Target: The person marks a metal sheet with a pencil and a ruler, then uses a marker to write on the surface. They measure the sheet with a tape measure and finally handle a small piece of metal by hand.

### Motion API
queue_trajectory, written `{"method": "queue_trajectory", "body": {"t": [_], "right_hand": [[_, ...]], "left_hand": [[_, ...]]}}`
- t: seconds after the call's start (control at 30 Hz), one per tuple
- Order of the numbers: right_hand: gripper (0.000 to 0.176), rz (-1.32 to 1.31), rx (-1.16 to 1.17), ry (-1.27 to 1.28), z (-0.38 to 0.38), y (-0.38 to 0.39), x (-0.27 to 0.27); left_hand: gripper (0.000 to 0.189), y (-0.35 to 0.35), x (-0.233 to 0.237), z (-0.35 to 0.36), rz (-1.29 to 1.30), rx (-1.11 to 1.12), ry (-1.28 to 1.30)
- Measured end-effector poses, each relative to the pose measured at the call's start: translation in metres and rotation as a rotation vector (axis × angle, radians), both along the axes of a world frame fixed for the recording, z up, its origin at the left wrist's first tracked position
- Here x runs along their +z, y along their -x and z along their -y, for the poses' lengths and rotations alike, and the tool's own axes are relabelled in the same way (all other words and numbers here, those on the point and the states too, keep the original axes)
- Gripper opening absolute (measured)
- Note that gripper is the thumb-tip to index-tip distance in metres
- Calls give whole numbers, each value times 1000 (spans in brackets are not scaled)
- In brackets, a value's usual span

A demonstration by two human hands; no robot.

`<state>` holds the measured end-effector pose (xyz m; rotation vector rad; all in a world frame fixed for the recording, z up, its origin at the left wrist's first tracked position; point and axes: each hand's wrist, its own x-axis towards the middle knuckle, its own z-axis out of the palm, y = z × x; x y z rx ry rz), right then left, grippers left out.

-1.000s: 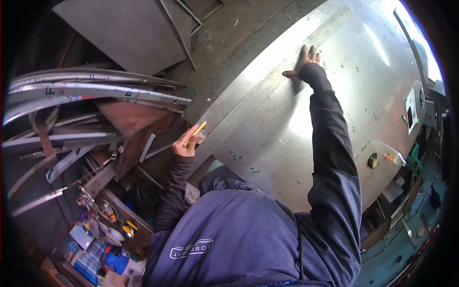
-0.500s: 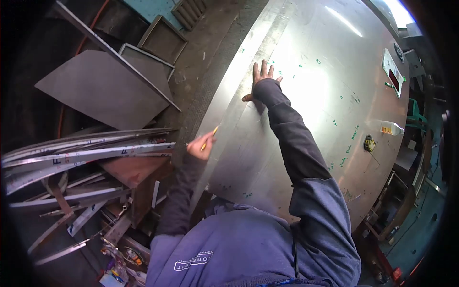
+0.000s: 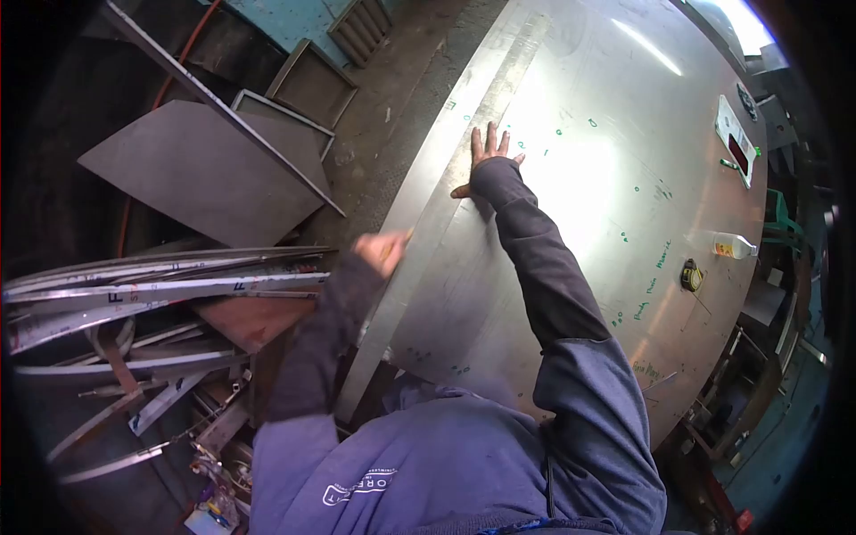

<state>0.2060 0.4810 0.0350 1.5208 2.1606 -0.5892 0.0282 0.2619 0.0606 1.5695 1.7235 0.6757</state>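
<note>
My right hand (image 3: 491,159) lies flat with spread fingers on a long metal strip (image 3: 513,76), which runs along the left side of a large metal sheet (image 3: 571,285). Lower down, by the sheet's left edge, my left hand (image 3: 382,252) is closed around a thin yellow pencil (image 3: 409,235). Motion smears this hand, and most of the pencil is hidden in the fingers. Small green marks and handwriting (image 3: 652,281) dot the sheet.
On the sheet's right side are a tape measure (image 3: 690,275), a white bottle (image 3: 734,245), a green marker (image 3: 729,164) and a white, tablet-like object (image 3: 736,138). Metal offcuts (image 3: 169,290) are piled at left, below a dark flat panel (image 3: 205,169).
My left hand has shifted slightly up with the pencil and is now blurred, its wrist turned. My right hand stays pressed on the strip. The whole view has moved a little.
</note>
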Motion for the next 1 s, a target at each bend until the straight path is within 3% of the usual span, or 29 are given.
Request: {"method": "queue_trajectory", "body": {"t": [0.07, 0.13, 0.17, 0.23, 0.3, 0.37, 0.43, 0.5, 0.7, 1.0], "right_hand": [[144, 3, -4, 17, 0, 1, -1], [144, 9, 10, -4, 0, 2, -5], [144, 1, 22, -10, 0, 1, -8], [142, -18, 33, -34, -2, -2, -10], [140, 60, 59, -38, -3, 3, -9], [134, 62, 93, -122, -8, 1, -25], [134, -37, 140, -210, -15, -10, -44], [127, -82, 150, -252, 0, -17, -27], [107, -457, 211, -567, 16, -45, -67], [101, -336, 189, -593, 14, -21, -70]], "left_hand": [[21, 19, 14, 101, -147, -57, 120], [21, 26, 41, 178, -147, 129, 488], [25, 24, 62, 195, 91, 284, 406], [27, 33, 66, 227, 134, 591, 110], [30, 51, 37, 271, 291, 901, -109], [29, 42, 15, 289, 307, 1068, -67], [29, 28, -33, 317, 342, 952, 116], [29, 7, -67, 327, 297, 836, 219], [24, -6, -84, 301, 323, 776, 147], [20, 14, -77, 288, 330, 813, 141]]}}
